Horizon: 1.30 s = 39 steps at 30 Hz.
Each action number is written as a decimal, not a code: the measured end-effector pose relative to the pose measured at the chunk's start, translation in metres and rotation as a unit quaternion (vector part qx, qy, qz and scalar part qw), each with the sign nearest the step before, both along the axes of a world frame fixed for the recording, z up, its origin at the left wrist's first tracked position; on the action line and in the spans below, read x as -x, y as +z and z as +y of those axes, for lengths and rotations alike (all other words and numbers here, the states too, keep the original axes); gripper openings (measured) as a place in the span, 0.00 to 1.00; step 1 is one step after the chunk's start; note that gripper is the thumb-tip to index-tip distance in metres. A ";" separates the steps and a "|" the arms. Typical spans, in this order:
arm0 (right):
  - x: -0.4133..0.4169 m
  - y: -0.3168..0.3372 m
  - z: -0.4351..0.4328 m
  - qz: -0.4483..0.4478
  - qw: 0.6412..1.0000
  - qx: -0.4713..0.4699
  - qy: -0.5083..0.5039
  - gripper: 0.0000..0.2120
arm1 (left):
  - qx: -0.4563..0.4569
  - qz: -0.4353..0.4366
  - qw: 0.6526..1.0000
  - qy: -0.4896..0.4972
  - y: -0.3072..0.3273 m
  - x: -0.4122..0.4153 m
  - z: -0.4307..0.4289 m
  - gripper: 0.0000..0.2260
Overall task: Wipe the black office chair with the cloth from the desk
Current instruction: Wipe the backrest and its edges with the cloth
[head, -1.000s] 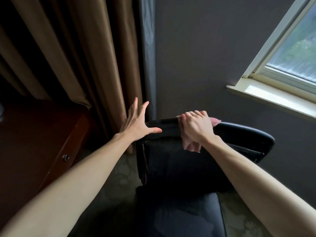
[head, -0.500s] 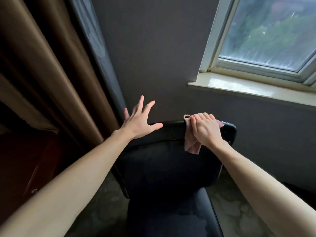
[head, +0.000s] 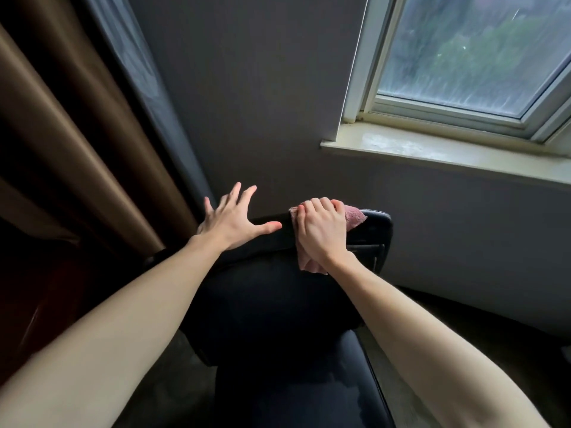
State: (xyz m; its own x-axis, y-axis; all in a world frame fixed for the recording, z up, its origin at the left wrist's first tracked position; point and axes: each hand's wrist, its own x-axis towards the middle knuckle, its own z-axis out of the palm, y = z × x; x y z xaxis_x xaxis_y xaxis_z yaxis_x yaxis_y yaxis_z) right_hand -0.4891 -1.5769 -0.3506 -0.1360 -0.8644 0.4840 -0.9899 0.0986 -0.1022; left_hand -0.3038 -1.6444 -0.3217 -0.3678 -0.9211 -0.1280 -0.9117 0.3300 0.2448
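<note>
Right hand point(head: 321, 233) presses cloth point(head: 355, 216) over chair point(head: 278, 304) top edge; left hand point(head: 231, 220) splayed beside.

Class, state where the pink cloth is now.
In the head view the pink cloth drapes over the top edge of the black office chair, gripped under the right hand, right of the left hand.

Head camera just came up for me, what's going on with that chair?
A person is wiping the black office chair, working along the top edge of its backrest. The right hand grips a pink cloth draped over that edge, near its right end. The left hand is open with fingers spread, thumb lying along the edge further left, seemingly steadying the chair. A curtain hangs on the left and a window sill sits above right.
</note>
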 end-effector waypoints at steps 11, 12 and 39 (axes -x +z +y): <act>0.098 -0.015 0.025 -0.083 0.994 -0.025 -0.063 0.23 | 0.020 -0.001 1.000 0.016 -0.004 0.003 0.003 0.52; 0.106 -0.015 0.026 -0.111 0.990 -0.037 -0.076 0.24 | 0.022 -0.003 1.000 0.016 -0.004 0.004 0.003 0.52; 0.104 -0.002 0.016 -0.073 0.993 -0.074 -0.063 0.18 | 0.025 0.000 1.000 0.016 -0.006 0.009 -0.001 0.49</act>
